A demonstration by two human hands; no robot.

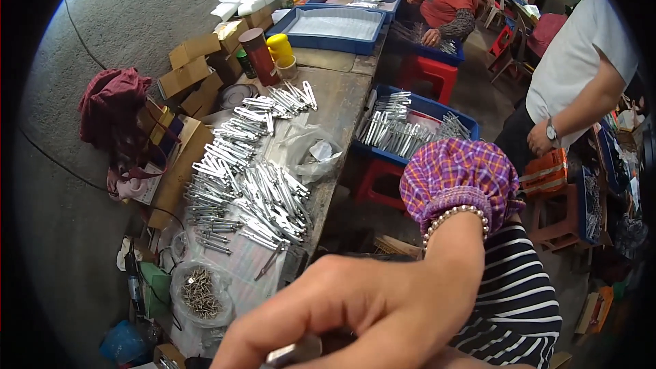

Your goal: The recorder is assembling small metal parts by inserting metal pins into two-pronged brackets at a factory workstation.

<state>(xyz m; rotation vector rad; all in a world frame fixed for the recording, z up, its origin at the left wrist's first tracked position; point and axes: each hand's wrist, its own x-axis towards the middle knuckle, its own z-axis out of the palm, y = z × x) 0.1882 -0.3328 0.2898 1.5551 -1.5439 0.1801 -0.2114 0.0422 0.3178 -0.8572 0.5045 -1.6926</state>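
Note:
Close to the camera at the lower middle is my right hand (362, 301), with a beaded bracelet (456, 219) at its wrist and a purple plaid sleeve cover (461, 178) above it. Its fingers are bent round something mostly hidden; a small silvery piece (297, 351) shows beneath them. My left hand does not show. Beyond the right hand, a large pile of slim silvery metal parts (260, 198) covers the workbench (342, 99). Left of the hand, a bag-lined bowl (179, 287) contains many small screws (201, 292). A thin dark tool (270, 262) lies below the pile.
Blue trays (372, 46) stand at the bench's far end; another blue tray (471, 126) with metal parts rests on a red stool (376, 181). Cardboard boxes (188, 72) line the wall. A seated person in red (447, 0) and a standing person in white (574, 61) are at the right.

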